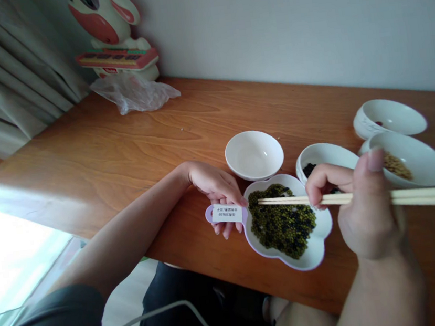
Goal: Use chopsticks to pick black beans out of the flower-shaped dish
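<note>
Right hand (pixel 360 209), closest to the lens, pinches a pair of chopsticks (pixel 404 197) whose tips lie over the green and dark beans (pixel 282 223) in the flower-shaped dish (pixel 316 256) at the tabletop's near edge. Left hand (pixel 216 189) rests with fingers curled on the dish's labelled handle (pixel 226 213), steadying it. Beyond stand an empty bowl (pixel 254 154), a bowl with dark beans (pixel 326 157), a bowl of pale grains (pixel 409 160) and another bowl (pixel 388 116) toward the right edge; a plastic bag (pixel 133 93) lies at the far edge.
</note>
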`<action>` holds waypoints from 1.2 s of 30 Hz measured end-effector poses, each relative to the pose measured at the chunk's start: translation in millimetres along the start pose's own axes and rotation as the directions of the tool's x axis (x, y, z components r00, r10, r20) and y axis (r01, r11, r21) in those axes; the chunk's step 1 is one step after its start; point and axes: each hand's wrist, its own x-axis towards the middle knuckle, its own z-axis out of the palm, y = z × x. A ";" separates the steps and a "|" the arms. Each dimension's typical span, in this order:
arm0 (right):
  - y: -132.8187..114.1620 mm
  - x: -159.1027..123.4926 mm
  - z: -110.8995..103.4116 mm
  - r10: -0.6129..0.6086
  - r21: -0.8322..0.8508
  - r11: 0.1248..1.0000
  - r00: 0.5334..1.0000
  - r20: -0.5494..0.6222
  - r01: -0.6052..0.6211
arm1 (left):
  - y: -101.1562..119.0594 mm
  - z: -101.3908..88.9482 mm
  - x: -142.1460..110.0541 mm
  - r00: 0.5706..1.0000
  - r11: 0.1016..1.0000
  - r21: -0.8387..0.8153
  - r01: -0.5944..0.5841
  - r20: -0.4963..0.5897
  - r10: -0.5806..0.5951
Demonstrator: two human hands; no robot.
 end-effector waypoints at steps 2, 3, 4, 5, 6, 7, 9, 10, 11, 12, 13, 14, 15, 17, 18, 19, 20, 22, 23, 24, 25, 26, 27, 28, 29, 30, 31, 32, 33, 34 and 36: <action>-2.3 0.3 1.8 0.008 0.020 1.000 1.000 0.009 -0.008 | 0.0 0.0 0.2 1.000 1.000 0.006 -0.003 0.002 0.003; -3.2 0.8 2.9 0.016 0.029 0.999 1.000 0.018 -0.017 | -0.2 -0.1 0.4 1.000 1.000 0.011 -0.007 0.003 0.007; -3.8 1.4 3.9 0.024 0.035 0.999 0.999 0.035 -0.025 | -0.3 -0.4 0.6 1.000 1.000 0.017 -0.012 0.006 0.012; -3.9 2.0 4.8 0.029 0.037 0.999 0.998 0.053 -0.031 | -0.4 -0.7 0.8 1.000 1.000 0.025 -0.019 0.010 0.019; -3.6 2.5 5.2 0.034 0.034 0.999 0.997 0.073 -0.037 | -0.5 -1.1 1.0 1.000 0.999 0.033 -0.026 0.015 0.026; -2.9 2.9 5.4 0.033 0.026 0.999 0.995 0.089 -0.036 | -0.3 -1.6 1.2 0.999 0.998 0.043 -0.035 0.025 0.034; -1.2 3.0 4.8 0.020 -0.006 1.000 0.993 0.112 -0.020 | 0.3 -2.4 1.6 0.997 0.997 0.056 -0.050 0.054 0.047; -0.4 2.9 4.4 0.010 -0.023 1.000 0.993 0.117 -0.008 | 0.8 -2.7 1.8 0.996 0.997 0.054 -0.052 0.070 0.048; 0.2 2.6 4.1 0.003 -0.035 0.999 0.992 0.123 0.001 | 1.2 -2.9 2.0 0.995 0.997 0.052 -0.053 0.083 0.048; 0.5 2.3 4.0 -0.002 -0.043 0.999 0.991 0.130 0.007 | 1.4 -3.1 2.2 0.995 0.997 0.053 -0.057 0.089 0.052; 0.7 2.1 4.2 -0.005 -0.047 0.999 0.991 0.137 0.011 | 1.4 -3.1 2.4 0.994 0.996 0.055 -0.064 0.091 0.059; 0.7 1.9 4.8 -0.005 -0.047 0.999 0.989 0.146 0.012 | 1.2 -3.1 2.6 0.994 0.994 0.072 -0.079 0.087 0.073; 0.6 1.9 5.7 -0.008 -0.043 0.999 0.988 0.152 0.015 | 0.8 -3.0 2.7 0.992 0.991 0.091 -0.099 0.082 0.092; 0.1 2.1 7.9 -0.011 -0.033 0.999 0.987 0.158 0.017 | 0.1 -2.4 2.9 0.992 0.987 0.116 -0.110 0.069 0.102; -0.2 2.3 9.0 -0.013 -0.026 1.000 0.988 0.157 0.017 | 0.0 -2.0 2.9 0.993 0.987 0.121 -0.109 0.062 0.103; -0.6 2.5 10.0 -0.013 -0.021 1.000 0.988 0.157 0.017 | 0.2 -1.5 2.9 0.993 0.986 0.124 -0.110 0.054 0.104; -1.0 2.6 10.8 -0.016 -0.017 1.000 0.988 0.156 0.019 | 0.8 -1.0 2.9 0.993 0.986 0.127 -0.112 0.046 0.107; -2.0 2.6 12.0 -0.023 -0.014 1.000 0.987 0.156 0.026 | 2.9 0.1 2.8 0.992 0.984 0.130 -0.118 0.049 0.112; -2.4 2.6 12.5 -0.028 -0.014 0.999 0.988 0.155 0.030 | 4.2 0.5 2.7 0.993 0.985 0.127 -0.113 0.058 0.107; -2.7 2.5 13.0 -0.031 -0.013 0.999 0.988 0.154 0.034 | 5.4 0.9 2.7 0.993 0.988 0.117 -0.103 0.070 0.095; -2.8 2.4 13.5 -0.035 -0.008 0.999 0.988 0.153 0.037 | 6.5 1.2 2.7 0.994 0.991 0.102 -0.089 0.079 0.081; -2.7 2.4 14.0 -0.040 0.000 0.999 0.987 0.154 0.040 | 7.3 1.4 2.6 0.994 0.994 0.082 -0.075 0.088 0.068; -2.3 2.4 14.5 -0.043 0.009 0.999 0.987 0.156 0.042 | 7.8 1.4 2.6 0.994 0.996 0.060 -0.065 0.091 0.059; -1.6 2.5 14.9 -0.046 0.017 0.999 0.987 0.157 0.044 | 7.9 1.3 2.5 0.995 0.998 0.037 -0.053 0.088 0.050; -0.9 2.5 15.2 -0.048 0.023 0.999 0.986 0.158 0.044 | 7.6 1.1 2.4 0.996 0.999 0.013 -0.039 0.083 0.038; -0.1 2.4 15.4 -0.047 0.025 0.999 0.986 0.158 0.044 | 7.0 0.8 2.4 0.997 1.000 -0.011 -0.022 0.076 0.023; 0.7 2.3 15.3 -0.046 0.025 0.999 0.987 0.155 0.042 | 6.1 0.4 2.3 0.998 0.999 -0.036 -0.002 0.070 0.004; 1.2 2.1 15.1 -0.043 0.023 0.999 0.987 0.153 0.040 | 5.0 0.1 2.3 0.998 0.998 -0.058 0.019 0.065 -0.015; 1.5 1.8 14.8 -0.042 0.021 0.999 0.988 0.150 0.040 | 3.8 -0.3 2.3 0.998 0.996 -0.077 0.036 0.062 -0.031; 1.5 1.5 14.5 -0.045 0.020 0.999 0.988 0.149 0.043 | 2.6 -0.6 2.4 0.997 0.995 -0.091 0.044 0.060 -0.038; 0.5 1.1 14.2 -0.050 0.021 0.999 0.988 0.147 0.048 | 0.1 -0.9 2.5 0.998 0.994 -0.101 0.038 0.052 -0.033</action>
